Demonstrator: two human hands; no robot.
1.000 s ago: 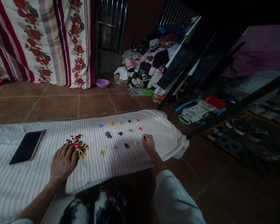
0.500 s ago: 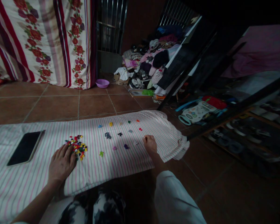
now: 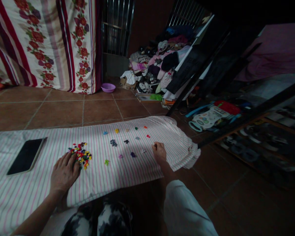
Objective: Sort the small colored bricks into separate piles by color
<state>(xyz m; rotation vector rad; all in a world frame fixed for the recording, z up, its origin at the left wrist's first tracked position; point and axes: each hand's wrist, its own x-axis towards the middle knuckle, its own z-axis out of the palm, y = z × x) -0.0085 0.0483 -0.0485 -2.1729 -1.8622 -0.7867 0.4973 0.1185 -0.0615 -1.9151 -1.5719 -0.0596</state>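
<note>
My left hand lies palm down on the striped cloth, fingers stretched out, their tips touching the edge of a mixed pile of small toy bricks in red, yellow, black, white and green. On the right, my right hand is closed in a pinch just above the cloth. A small dark brown piece shows between its fingertips; its exact shape is too small to tell. Between the hands lie little colour groups: dark grey bricks, black bricks, purple bricks, lime green bricks, white bricks and red bricks.
A dark-screened phone rests on the cloth at the left. Beyond are a purple basin, a floral curtain and a heap of clothes. A slanted black post and a shoe rack stand right.
My right hand has shifted very slightly right and turned, so the dark piece at its fingertips now shows. My left hand and the brick groups stay in place.
</note>
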